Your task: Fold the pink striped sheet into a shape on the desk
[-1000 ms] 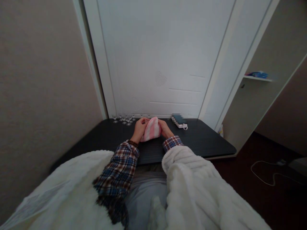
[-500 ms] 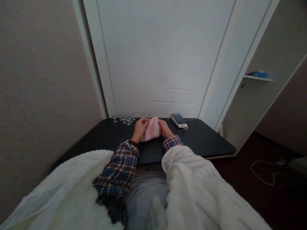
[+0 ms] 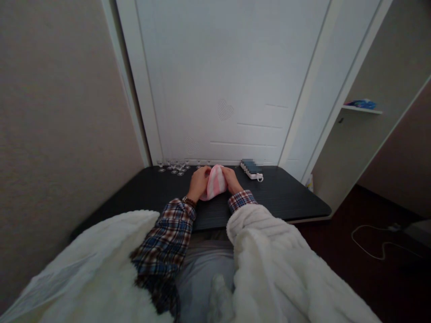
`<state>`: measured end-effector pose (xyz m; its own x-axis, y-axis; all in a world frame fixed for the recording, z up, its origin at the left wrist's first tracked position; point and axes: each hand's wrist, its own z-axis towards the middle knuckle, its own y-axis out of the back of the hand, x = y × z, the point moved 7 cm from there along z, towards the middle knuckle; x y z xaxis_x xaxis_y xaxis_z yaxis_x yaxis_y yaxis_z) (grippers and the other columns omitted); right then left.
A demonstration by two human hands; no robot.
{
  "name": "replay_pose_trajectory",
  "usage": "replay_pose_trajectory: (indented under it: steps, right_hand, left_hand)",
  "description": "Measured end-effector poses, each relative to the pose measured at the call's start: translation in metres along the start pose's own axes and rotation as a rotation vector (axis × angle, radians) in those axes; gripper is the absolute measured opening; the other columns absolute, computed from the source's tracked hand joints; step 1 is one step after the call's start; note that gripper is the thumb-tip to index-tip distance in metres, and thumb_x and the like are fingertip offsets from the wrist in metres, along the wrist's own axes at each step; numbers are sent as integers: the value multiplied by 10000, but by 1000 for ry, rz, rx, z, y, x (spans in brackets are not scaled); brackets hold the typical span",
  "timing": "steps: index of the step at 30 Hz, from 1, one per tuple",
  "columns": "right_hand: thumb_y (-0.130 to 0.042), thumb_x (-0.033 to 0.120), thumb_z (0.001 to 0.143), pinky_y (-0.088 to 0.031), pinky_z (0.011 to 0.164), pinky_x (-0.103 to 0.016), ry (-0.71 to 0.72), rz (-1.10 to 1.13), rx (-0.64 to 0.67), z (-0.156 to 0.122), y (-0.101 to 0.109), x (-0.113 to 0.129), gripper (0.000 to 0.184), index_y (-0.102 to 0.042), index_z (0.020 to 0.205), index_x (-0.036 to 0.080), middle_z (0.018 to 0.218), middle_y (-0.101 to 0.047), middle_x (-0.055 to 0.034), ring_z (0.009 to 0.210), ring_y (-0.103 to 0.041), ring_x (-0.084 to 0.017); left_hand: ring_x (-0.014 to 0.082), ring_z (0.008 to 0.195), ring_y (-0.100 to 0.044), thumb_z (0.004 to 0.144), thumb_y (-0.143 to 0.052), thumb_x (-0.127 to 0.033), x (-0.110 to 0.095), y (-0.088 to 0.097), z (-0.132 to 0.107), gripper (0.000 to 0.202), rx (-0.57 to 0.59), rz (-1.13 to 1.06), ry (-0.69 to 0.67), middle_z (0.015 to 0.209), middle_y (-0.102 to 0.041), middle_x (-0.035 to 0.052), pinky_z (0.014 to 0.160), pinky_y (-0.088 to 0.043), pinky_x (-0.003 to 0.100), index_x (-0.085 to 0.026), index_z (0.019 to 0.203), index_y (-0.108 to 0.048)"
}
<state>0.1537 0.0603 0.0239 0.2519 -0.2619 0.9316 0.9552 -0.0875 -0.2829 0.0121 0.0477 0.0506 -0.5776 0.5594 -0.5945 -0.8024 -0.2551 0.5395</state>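
Our left hand [image 3: 199, 181] is curled, with its fingers bent in and holding the left side of a pink and white cloth [image 3: 216, 184]. Our right hand [image 3: 231, 179] is bent round the cloth from the other side. Both hands look closed on it, but some fingers hide behind the cloth, so we can't tell just how tight they are. We can't tell if there is something inside it, either.

The cloth is right between our two hands and touches both, so neither hand is nearer. Its long way leans: the top is up by our fingertips, and the low end comes back toward us, near our left wrist. We can't tell if that low end sits on the black bench [image 3: 276, 197] or hangs just over it.

Past our left hand, a bunch of little clear glasses [image 3: 181, 170] stands at the back of the bench, near the big white panel [image 3: 215, 80]. Past our right hand, well apart from the cloth, lies a white box [image 3: 252, 170] with a dark top and a small ring [image 3: 260, 177] at its near end.
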Motion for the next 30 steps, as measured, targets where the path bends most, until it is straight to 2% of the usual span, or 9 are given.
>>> replay_pose_trajectory:
  steps: [4,10,16,21,30]
  right_hand:
    - [-650,330,699,-391,657,-246,-30,-15,8,-4,-2,2,179,-644,659,156,632,-614,31,659,-488,-106]
    - [-661,336,681,-387,658,-239,3,-11,48,-1,-3,1,184,-649,658,154,645,-616,35,657,-477,-98]
    - [-657,356,662,-387,654,-241,22,5,51,2,-3,-1,211,-667,685,147,666,-635,23,677,-491,-104]
    - [-669,365,656,-399,664,-246,26,-6,57,6,-1,-4,215,-664,682,152,658,-637,19,675,-502,-111]
    - [-696,396,657,-432,732,-251,2,14,87,11,-1,-10,253,-697,729,154,728,-685,2,719,-553,-121]
  left_hand:
    - [186,865,-609,841,-515,-204,1,0,0,209,-9,-16,2,970,-715,55,762,-421,259,-186,959,-687]
    - [179,809,-601,843,-526,-215,0,2,0,230,-14,-24,17,930,-709,52,713,-410,257,-179,1001,-689]
    - [186,811,-595,845,-512,-262,-2,3,1,247,-7,-97,-1,925,-712,56,724,-410,267,-163,964,-704]
    - [178,776,-599,841,-499,-296,7,-1,3,266,22,-192,86,898,-723,35,682,-400,253,-177,939,-716]
    - [193,799,-597,840,-499,-320,17,-10,6,250,50,-266,71,884,-707,47,700,-415,267,-176,907,-691]
